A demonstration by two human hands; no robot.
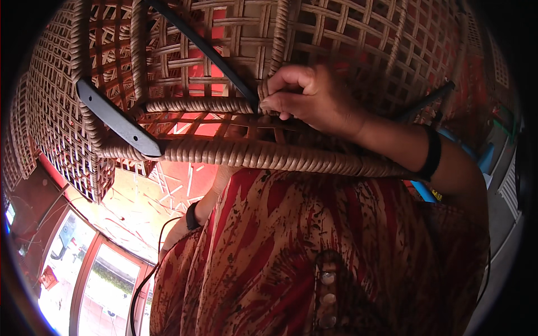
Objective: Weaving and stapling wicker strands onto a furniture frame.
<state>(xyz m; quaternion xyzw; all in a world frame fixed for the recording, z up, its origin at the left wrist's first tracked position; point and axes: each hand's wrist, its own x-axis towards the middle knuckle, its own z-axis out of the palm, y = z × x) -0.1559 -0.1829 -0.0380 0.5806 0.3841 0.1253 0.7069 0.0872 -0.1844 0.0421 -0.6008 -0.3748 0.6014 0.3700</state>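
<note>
A brown woven wicker frame point(269, 154), perhaps furniture, lies across my lap, its bars wrapped in strand. My right hand point(314, 95) is closed in a pinch at the joint where an upright wrapped bar meets a crossbar point(196, 105). Between thumb and forefinger is a short piece of wicker strand point(262, 91). My left forearm point(210, 204), with a black band at the wrist, passes under the near bar. The left hand is mostly hidden behind the weave, so its fingers cannot be made out.
A black strip point(207, 50) slants down to the joint. A dark plate with holes point(117, 117) crosses the frame's left corner. More woven wicker point(61, 101) stands at the left. Cut strips point(168, 190) litter the floor, and a glazed door point(106, 280) stands lower left.
</note>
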